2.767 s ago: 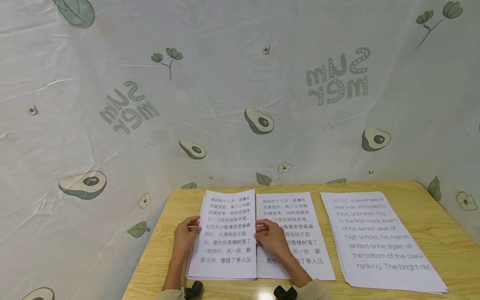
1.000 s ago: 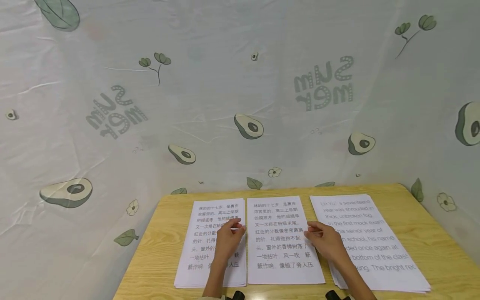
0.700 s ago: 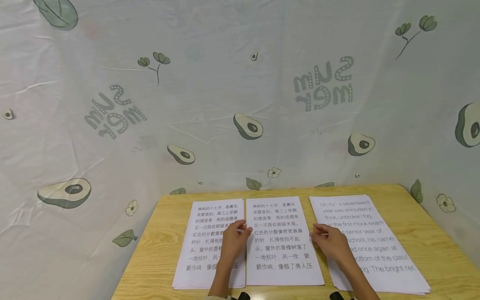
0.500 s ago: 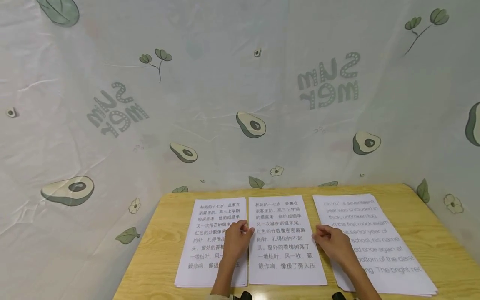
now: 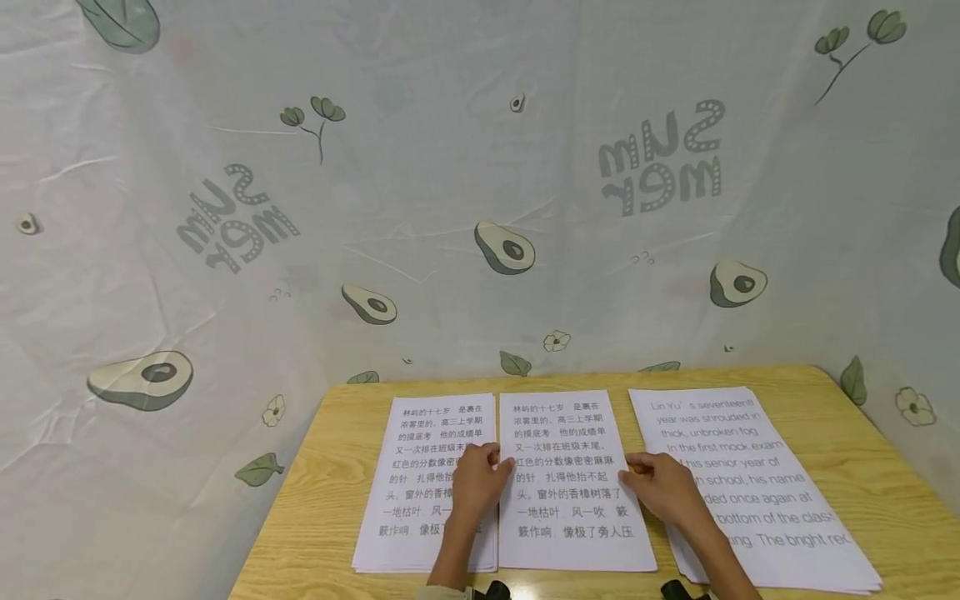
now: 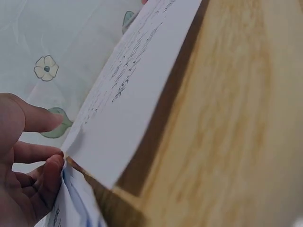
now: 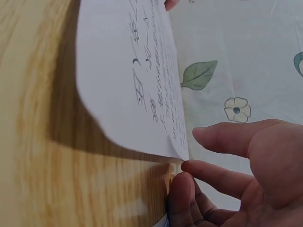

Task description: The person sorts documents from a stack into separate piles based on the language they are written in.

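Note:
In the head view a printed sheet of paper (image 5: 570,500) lies in the middle, perhaps with others under it. My left hand (image 5: 478,485) is at its left edge, the forearm across the left stack. My right hand (image 5: 667,492) is at its right edge, partly over the right stack. Both wrist views show fingertips (image 7: 188,166) touching the sheet's edge, while each thumb (image 6: 45,120) stays apart from it. The other fingers are bent loosely. A shadow lies under the near edge of the sheet.
A stack of printed paper (image 5: 420,550) lies close on the left. A slightly uneven stack with English print (image 5: 795,558) is on the right, beyond a strip of wooden table (image 5: 300,517). Behind hangs a patterned cloth (image 5: 427,183).
Earlier my hands were at the left stack; they moved right to the middle sheet. Over the last half second they have come closer to its two side edges.

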Motion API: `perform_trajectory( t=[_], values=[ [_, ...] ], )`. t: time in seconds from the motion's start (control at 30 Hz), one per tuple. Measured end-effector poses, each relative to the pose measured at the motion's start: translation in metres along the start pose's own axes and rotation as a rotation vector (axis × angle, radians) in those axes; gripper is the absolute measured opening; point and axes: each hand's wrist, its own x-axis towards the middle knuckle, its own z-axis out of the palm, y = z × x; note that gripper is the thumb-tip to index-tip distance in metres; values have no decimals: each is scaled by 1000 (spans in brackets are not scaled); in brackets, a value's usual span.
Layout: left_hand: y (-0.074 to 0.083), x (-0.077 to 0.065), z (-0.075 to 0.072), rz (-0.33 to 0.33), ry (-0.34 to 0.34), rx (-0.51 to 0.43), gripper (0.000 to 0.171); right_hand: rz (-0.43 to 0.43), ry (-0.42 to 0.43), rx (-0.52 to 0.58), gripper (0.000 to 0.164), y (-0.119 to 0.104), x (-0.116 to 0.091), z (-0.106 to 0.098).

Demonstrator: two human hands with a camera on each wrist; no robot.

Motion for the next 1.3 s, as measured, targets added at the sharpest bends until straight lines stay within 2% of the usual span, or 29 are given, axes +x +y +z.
perform_trajectory(
  t=[0.2, 0.37, 0.63, 0.8, 1.07, 1.3],
  values=[
    [1, -1, -3, 16, -12, -72, 32, -37, 24, 27, 48, 1, -3, -1],
    [3, -2, -4, 16, -19, -124, 39, -54, 29, 84, 46, -2, -5, -3],
    [8, -4, -7, 34, 12, -186, 39, -38, 46, 144, 45, -5, -9, -5],
    [9, -3, -13, 43, 30, -237, 39, -12, 28, 215, 47, -6, -10, -8],
    [6, -1, -22, -6, 41, -287, 39, 16, -6, 316, 49, -7, -10, -10],
    [2, 0, -27, -12, 35, -335, 39, 24, -20, 369, 50, -13, -13, -8]
  ],
)
